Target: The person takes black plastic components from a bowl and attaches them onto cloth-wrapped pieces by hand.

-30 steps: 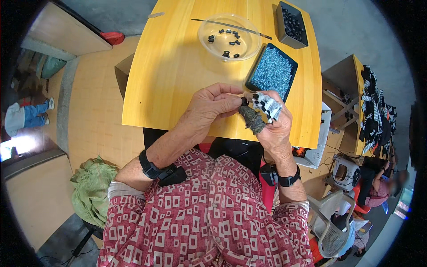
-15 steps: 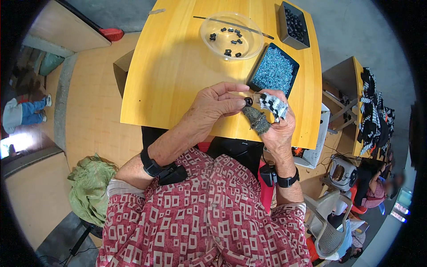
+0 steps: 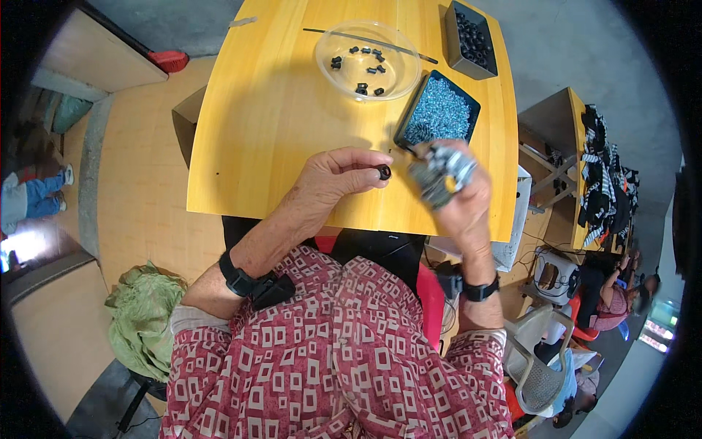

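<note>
Left hand [image 3: 344, 175]: grip pinched closed, thumb and fingers on a small black piece [image 3: 384, 172] over the wooden counter [image 3: 270, 124], toward its near edge. Right hand [image 3: 469, 205] was blurred, fingers wrapped in grey and black-and-white fabric [image 3: 446, 172]; couldn't tell how open its grip was or what it held. Just beyond sat a black tray [image 3: 475, 117] of blue bits [image 3: 441, 110]; by the right edge, a dark bin [image 3: 475, 72] of black pieces [image 3: 474, 40]. Clear dish [image 3: 391, 73] held scattered black parts [image 3: 376, 55]; thin dark rod [image 3: 424, 57] behind. Room: green sack [image 3: 146, 322] lay left, grey chair [image 3: 541, 358] right, striped items [image 3: 603, 175] on another table.
</note>
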A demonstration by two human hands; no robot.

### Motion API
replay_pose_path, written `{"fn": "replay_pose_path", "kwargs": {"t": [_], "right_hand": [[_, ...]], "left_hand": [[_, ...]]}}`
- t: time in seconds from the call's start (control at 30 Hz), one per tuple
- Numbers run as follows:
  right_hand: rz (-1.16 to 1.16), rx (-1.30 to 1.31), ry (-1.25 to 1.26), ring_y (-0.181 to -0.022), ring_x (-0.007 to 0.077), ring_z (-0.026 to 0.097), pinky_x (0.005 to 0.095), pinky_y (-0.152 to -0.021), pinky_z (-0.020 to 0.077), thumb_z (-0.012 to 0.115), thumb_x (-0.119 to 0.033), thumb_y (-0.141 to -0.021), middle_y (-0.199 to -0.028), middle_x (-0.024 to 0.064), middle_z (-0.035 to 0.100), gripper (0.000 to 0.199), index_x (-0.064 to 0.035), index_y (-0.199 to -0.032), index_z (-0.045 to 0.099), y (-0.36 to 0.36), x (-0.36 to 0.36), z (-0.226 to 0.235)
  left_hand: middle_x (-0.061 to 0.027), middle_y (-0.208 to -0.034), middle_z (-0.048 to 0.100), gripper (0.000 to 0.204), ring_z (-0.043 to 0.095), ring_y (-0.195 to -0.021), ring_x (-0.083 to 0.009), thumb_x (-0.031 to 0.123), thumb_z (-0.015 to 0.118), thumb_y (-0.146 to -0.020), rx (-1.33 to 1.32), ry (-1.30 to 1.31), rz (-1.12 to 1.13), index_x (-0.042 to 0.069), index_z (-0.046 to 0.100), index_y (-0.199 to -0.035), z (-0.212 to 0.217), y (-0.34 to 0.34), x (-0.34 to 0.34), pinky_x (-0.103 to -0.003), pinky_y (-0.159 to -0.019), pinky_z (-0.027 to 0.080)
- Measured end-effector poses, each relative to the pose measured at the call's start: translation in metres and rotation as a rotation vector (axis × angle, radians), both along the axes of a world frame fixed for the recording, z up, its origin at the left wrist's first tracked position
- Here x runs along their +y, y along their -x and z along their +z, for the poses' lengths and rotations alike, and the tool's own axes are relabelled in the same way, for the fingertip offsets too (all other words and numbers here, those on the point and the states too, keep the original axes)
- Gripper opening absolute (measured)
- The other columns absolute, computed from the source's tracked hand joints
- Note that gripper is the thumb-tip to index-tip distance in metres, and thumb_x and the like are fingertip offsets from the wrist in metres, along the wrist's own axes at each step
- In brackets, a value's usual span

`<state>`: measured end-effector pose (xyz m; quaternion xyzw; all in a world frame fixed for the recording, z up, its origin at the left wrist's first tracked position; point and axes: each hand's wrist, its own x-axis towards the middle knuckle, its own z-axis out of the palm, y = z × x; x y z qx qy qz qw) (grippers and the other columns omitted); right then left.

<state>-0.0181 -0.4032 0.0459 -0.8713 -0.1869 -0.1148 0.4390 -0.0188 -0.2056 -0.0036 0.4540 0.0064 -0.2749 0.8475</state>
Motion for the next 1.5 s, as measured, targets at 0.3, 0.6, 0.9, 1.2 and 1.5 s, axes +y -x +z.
{"fn": "replay_pose_path", "kwargs": {"t": [0.3, 0.6, 0.9, 1.2, 1.5], "right_hand": [[-0.042, -0.02, 0.695, -0.094, 0.0339, 0.057, 0.0391, -0.079, 0.0492, 0.058, 0.008, -0.063, -0.098, 0.0181, 0.059, 0.01, 0.0083, -0.074, 0.059, -0.062, -0.028, -0.01], [-0.095, 0.071, 0.522, -0.093, 0.0332, 0.057, 0.0383, -0.077, 0.0492, 0.063, 0.007, -0.061, -0.099, 0.0171, 0.058, 0.011, 0.0071, -0.072, 0.06, -0.069, -0.036, -0.008], [-0.011, 0.101, 0.692, -0.086, 0.0356, 0.06, 0.0366, -0.074, 0.0505, 0.06, 0.01, -0.061, -0.103, 0.0186, 0.059, 0.011, 0.0055, -0.071, 0.06, -0.064, -0.025, -0.006], [-0.136, 0.258, -0.074, -0.074, 0.0095, 0.059, 0.025, -0.069, 0.0488, 0.063, 0.003, -0.076, -0.085, 0.0016, 0.066, 0.019, -0.0021, -0.095, 0.063, -0.054, -0.044, -0.017], [-0.194, 0.107, -0.037, -0.075, 0.0106, 0.058, 0.0252, -0.068, 0.0486, 0.063, 0.004, -0.075, -0.085, 0.0024, 0.063, 0.021, -0.0021, -0.095, 0.061, -0.052, -0.052, -0.022]], "left_hand": [[-0.0059, -0.1, 0.061, 0.021, 0.061, -0.093, -0.017, 0.005, 0.06, -0.084, 0.17, 0.129, 0.031, 0.002, 0.059, -0.105, -0.004, 0.0, -0.001, -0.025, -0.086, 0.05], [-0.0056, -0.099, 0.061, 0.021, 0.062, -0.091, -0.0169, 0.005, 0.059, -0.085, 0.219, 0.111, 0.027, 0.003, 0.059, -0.105, -0.005, -0.001, 0.002, -0.025, -0.084, 0.051], [-0.0052, -0.099, 0.061, 0.02, 0.062, -0.09, -0.0161, 0.007, 0.059, -0.085, 0.205, 0.138, 0.034, 0.003, 0.059, -0.105, -0.006, 0.0, 0.0, -0.025, -0.084, 0.051], [-0.0051, -0.097, 0.062, 0.02, 0.062, -0.09, -0.0154, 0.007, 0.059, -0.085, 0.206, 0.15, 0.029, 0.003, 0.059, -0.105, -0.005, -0.001, 0.001, -0.025, -0.085, 0.051], [-0.0053, -0.097, 0.062, 0.02, 0.062, -0.089, -0.0155, 0.006, 0.059, -0.085, 0.203, 0.145, 0.031, 0.003, 0.059, -0.105, -0.006, -0.002, 0.002, -0.025, -0.083, 0.051]]}}
